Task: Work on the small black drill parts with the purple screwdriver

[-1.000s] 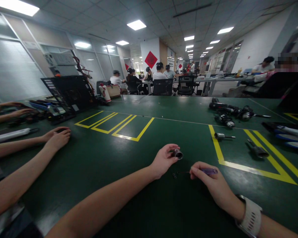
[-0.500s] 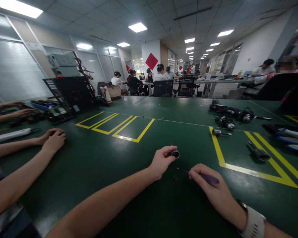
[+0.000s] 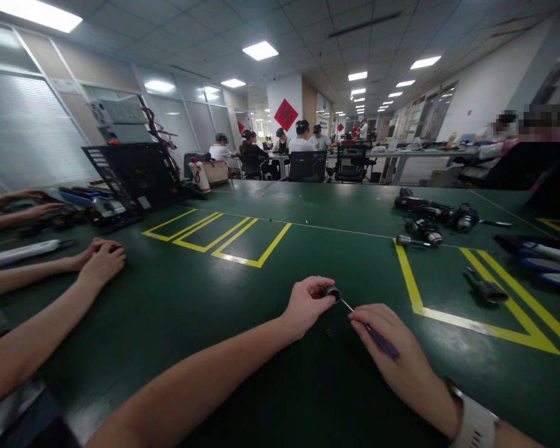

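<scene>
Metal ring, small, dark, round.

Open-plan workshop or assembly hall. Long green table marked with yellow tape boxes, an opened computer case and power tools on it. Ceiling light panels, glass partitions, more people seated at tables behind.

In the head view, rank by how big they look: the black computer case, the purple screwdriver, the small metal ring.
1. Computer case, largest though far off.
2. Screwdriver, in the right hand.
3. Ring, pinched by the left hand, clearly smallest.
</scene>
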`<state>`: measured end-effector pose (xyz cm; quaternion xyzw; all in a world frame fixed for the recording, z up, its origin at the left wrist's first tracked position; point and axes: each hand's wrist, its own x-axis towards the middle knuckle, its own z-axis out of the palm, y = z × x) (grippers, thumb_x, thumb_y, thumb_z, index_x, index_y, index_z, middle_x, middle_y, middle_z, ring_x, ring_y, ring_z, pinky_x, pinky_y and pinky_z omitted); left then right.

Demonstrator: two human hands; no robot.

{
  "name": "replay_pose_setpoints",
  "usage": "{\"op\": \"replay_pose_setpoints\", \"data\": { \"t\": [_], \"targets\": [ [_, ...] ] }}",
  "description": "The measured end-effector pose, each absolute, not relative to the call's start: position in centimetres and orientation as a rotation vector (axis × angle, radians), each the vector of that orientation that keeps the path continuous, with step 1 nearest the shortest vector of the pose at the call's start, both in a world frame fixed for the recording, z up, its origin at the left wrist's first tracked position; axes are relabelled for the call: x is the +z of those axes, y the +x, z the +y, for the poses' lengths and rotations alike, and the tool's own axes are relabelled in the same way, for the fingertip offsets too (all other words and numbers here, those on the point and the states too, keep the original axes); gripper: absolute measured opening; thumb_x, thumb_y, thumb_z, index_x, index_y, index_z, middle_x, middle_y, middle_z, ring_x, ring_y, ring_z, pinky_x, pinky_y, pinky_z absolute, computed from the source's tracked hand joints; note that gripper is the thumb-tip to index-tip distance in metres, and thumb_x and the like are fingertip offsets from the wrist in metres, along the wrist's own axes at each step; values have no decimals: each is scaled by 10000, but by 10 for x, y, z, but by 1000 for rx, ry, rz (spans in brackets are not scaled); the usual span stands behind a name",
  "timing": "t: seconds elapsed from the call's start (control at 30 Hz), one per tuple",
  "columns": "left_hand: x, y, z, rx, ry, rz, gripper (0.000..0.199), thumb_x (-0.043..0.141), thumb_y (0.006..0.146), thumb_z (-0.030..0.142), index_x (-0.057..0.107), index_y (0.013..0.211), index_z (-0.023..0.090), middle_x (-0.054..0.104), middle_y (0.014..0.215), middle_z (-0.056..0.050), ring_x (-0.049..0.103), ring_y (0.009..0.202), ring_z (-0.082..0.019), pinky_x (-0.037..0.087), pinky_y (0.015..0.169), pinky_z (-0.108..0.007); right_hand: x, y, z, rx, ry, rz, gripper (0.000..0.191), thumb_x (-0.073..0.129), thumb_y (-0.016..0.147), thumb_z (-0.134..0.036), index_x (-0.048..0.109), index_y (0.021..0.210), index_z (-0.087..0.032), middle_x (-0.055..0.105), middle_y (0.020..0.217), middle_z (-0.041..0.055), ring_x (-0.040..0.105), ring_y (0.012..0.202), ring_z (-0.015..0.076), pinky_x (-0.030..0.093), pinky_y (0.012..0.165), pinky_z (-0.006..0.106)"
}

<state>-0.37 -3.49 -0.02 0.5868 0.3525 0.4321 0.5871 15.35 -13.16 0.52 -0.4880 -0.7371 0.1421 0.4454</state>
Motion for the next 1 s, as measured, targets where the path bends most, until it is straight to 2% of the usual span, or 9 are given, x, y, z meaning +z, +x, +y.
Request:
{"op": "replay_pose_setpoints", "data": {
  "t": [0.13, 1.0],
  "targets": [
    [1, -2, -36, 1003, 1389, 854, 271, 705, 620, 92, 652, 885, 115, 663, 759, -44, 619, 712, -140, 489, 701, -279, 3, 153, -131, 277, -1203, -1890, 205, 499, 876, -174, 599, 1040, -245, 636, 967, 63, 584, 909, 214, 499, 779, 390],
    [-2, -2, -35, 1027, 1453, 886, 274, 636, 644, 33, 653, 905, 116, 670, 849, -67, 626, 778, -150, 499, 751, -292, 7, 151, -135, 256, -1196, -1929, 224, 488, 877, -165, 594, 1060, -237, 638, 986, 73, 595, 919, 215, 517, 778, 387]
  ]
}}
